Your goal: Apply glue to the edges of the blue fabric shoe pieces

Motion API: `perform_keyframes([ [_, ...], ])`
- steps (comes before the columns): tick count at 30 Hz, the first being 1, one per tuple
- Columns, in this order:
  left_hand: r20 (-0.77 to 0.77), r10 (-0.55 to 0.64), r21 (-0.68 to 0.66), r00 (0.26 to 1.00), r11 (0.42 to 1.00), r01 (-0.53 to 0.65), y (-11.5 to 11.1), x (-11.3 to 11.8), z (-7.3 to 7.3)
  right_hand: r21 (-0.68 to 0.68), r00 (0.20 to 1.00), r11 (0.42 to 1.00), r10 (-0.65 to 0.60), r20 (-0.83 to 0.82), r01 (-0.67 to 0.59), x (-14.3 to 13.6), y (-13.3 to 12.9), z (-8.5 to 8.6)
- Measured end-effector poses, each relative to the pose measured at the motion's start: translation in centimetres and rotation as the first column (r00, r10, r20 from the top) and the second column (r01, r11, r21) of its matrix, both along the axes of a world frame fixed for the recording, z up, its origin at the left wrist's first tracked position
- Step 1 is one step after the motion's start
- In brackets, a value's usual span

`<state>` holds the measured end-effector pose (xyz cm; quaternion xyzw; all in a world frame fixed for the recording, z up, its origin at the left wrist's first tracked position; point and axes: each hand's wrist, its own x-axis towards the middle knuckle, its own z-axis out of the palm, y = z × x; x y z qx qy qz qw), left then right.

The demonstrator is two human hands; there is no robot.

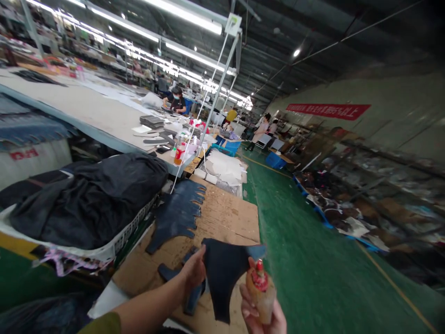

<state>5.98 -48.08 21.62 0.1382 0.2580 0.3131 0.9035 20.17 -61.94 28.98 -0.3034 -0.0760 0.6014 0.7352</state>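
Note:
A dark blue cut piece is held up over the brown cardboard. My left hand pinches its left edge. In my right hand is a small bottle with a red tip and red-stained top, its fingers wrapped round it beside the piece's right end. Below and left of my left hand, more dark blue pieces lie on the cardboard. Farther back, a stack of blue pieces with jagged edges rests on the cardboard's left side.
A white basket piled with dark cloth stands at the left. Behind it runs a long worktable with a red-labelled bottle at its corner. A person works there. Green floor and filled shelves lie right.

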Motion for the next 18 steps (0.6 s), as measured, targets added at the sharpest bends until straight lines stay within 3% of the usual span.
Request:
perform_keyframes([
  [4,-0.1,0.223,0.075,0.97,0.973,-0.216,1.7,-1.2,-0.3,-0.107,0.996,0.992,-0.067,-0.055,0.061,1.6,0.4,-3.2],
  [8,-0.185,0.334,0.157,0.924,0.939,-0.307,2.7,-3.3,-1.5,-0.198,0.992,0.98,-0.046,-0.116,0.022,1.1,1.5,-6.4],
  [13,-0.31,0.435,0.215,0.845,0.898,-0.383,3.8,-6.7,-3.8,-0.314,0.991,0.948,0.012,-0.137,-0.055,-1.8,3.6,-10.1],
  [18,-0.451,0.449,0.21,0.771,0.893,-0.397,5.4,-11.4,-7.5,-0.526,0.994,0.845,0.052,-0.101,-0.097,-6.0,6.8,-13.7],
])
